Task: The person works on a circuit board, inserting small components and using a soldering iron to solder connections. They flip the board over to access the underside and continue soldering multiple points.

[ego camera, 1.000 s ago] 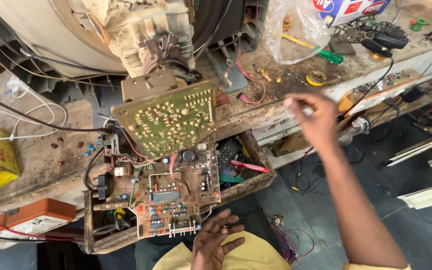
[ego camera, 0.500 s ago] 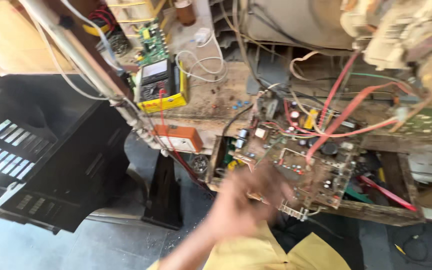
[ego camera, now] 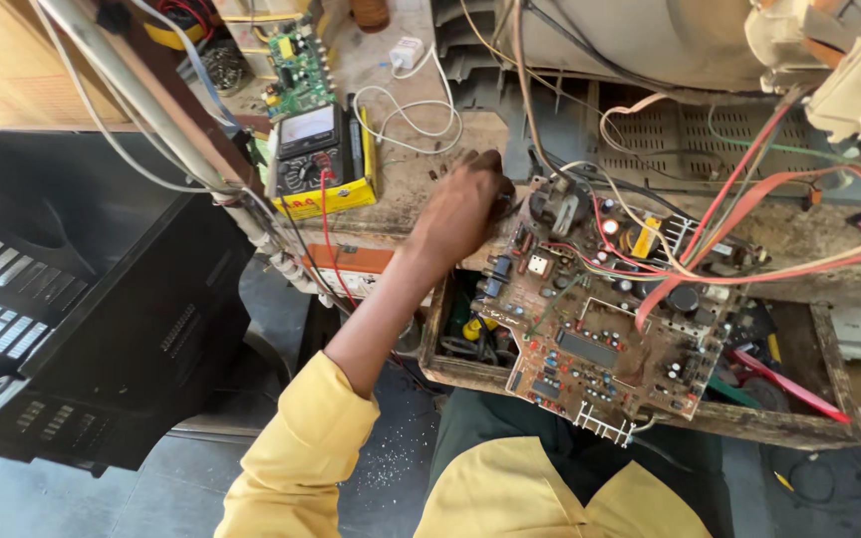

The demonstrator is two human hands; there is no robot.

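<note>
Left hand (ego camera: 460,209): fingers curled at the upper left corner of the brown circuit board (ego camera: 600,339), grasp unclear. Board lies tilted over a wooden drawer (ego camera: 650,418). Yellow multimeter (ego camera: 316,159) on the counter (ego camera: 411,169) nearby.

Our left hand (ego camera: 462,207): fingertips hidden behind top-left corner of circuit board (ego camera: 605,334), so we cannot tell what they touch or grip. Our right hand out of view. Drawer (ego camera: 650,418) contents mostly hidden under board. Television shell (ego camera: 670,40) cut off by top edge. Black casing (ego camera: 82,329) cut off at left edge.
</note>
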